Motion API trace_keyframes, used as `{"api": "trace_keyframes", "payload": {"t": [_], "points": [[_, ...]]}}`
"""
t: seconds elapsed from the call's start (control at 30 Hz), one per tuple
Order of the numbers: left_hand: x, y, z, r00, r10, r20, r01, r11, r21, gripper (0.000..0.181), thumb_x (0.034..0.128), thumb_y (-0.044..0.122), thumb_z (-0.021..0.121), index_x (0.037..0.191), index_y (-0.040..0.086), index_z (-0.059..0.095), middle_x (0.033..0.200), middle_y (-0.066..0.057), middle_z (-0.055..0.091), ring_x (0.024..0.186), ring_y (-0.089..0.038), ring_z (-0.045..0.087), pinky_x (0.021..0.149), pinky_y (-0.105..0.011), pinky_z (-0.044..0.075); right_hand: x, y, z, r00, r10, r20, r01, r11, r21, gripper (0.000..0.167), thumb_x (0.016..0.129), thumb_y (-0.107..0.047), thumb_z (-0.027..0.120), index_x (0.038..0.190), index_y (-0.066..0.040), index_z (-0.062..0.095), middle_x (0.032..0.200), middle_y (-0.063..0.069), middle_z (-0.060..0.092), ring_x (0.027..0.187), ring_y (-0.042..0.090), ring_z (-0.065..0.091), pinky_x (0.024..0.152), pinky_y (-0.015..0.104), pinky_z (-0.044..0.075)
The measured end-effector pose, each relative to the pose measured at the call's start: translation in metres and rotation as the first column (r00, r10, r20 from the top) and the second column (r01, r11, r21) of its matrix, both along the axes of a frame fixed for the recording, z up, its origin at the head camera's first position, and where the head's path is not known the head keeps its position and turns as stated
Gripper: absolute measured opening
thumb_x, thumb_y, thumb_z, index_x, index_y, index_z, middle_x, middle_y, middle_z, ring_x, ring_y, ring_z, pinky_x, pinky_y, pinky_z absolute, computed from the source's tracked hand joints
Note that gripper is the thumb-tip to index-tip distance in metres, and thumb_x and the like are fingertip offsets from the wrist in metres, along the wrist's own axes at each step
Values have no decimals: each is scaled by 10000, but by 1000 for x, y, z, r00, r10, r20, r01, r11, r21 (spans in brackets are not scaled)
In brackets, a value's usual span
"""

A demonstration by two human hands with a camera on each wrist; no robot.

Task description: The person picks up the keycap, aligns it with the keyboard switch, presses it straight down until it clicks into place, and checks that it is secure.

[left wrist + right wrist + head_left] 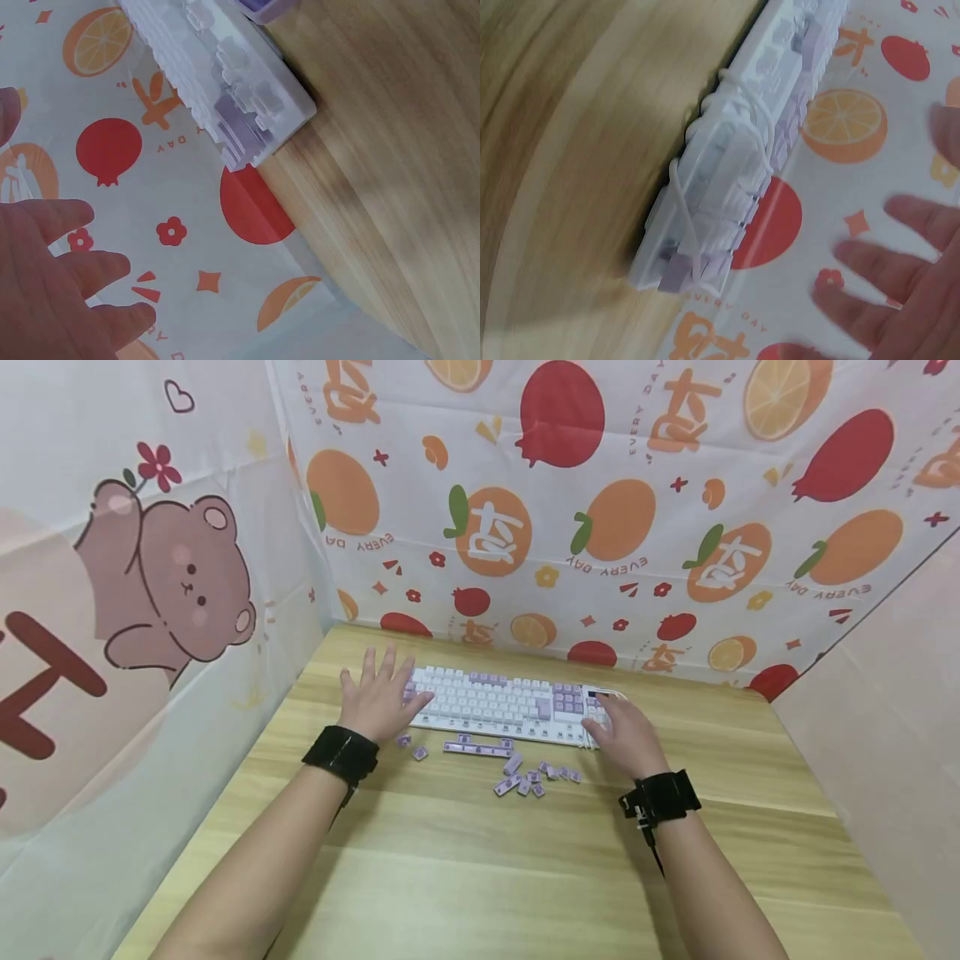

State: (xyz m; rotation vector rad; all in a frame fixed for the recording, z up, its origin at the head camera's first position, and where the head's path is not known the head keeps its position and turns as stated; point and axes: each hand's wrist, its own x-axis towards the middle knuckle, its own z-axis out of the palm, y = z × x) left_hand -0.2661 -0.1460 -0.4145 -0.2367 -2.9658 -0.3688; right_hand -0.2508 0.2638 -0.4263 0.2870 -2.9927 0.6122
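Note:
A white and lilac keyboard (480,703) lies across the wooden table, its nearest row showing bare switches. My left hand (377,697), fingers spread, is at the keyboard's left end; contact cannot be told. Over the opposite end is my right hand (628,737), its spread fingers (885,270) apart from the keyboard in the right wrist view. A white cable (686,217) loops across that end. In front of the keyboard lie a long lilac spacebar (477,749) and several loose lilac keycaps (524,786), with a keycap (420,753) close to my left wrist.
Behind the table (465,877) hangs a fruit-print cloth (555,527). Another cloth with a bear (187,577) covers the left side, and a pale wall (885,693) stands at the right. Black bands (341,754) circle both wrists.

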Motion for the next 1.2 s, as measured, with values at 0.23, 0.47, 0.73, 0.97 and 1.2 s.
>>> {"api": "trace_keyframes", "payload": {"t": [0.23, 0.47, 0.73, 0.97, 1.2], "points": [[10, 12, 8, 998, -70, -12, 70, 997, 24, 647, 962, 510, 539, 1468, 120, 438, 1544, -212, 361, 1382, -449, 373, 1061, -698, 300, 8, -14, -9, 985, 164, 53, -164, 986, -1, 373, 892, -107, 629, 1263, -75, 655, 1179, 132, 685, 974, 260, 651, 857, 450, 535], [26, 28, 4, 979, -191, -65, 192, 981, 7, 467, 938, 407, 632, 1267, 76, 638, 1214, -148, 683, 1110, -338, 652, 819, -485, 563, 22, -25, -24, 963, 216, 161, -219, 976, 5, 394, 819, -112, 715, 1211, -140, 692, 1095, 55, 701, 1001, 214, 650, 868, 423, 535], [35, 45, 6, 963, -245, -109, 252, 966, 50, 340, 936, 352, 646, 1145, 94, 715, 1070, -95, 743, 957, -275, 716, 698, -429, 579, 23, -33, -34, 967, 222, 128, -230, 972, 46, 180, 792, -116, 766, 969, -149, 766, 918, -33, 706, 849, 109, 632, 815, 347, 540], [42, 59, 10, 958, -279, -64, 283, 957, 67, 326, 956, 353, 625, 1148, 106, 718, 1040, -73, 751, 933, -251, 719, 744, -416, 578, 19, -34, -41, 961, 219, 170, -222, 975, -4, 210, 757, -127, 758, 967, -135, 754, 840, -55, 672, 755, 98, 590, 718, 307, 512], [48, 67, 5, 941, -323, -104, 333, 938, 98, 248, 941, 316, 650, 1071, 123, 737, 942, -22, 751, 819, -187, 707, 649, -355, 555, 21, -32, -42, 970, 209, 127, -200, 976, -80, 118, 721, -147, 756, 836, -164, 734, 790, -59, 609, 715, 117, 540, 670, 294, 477]]}}
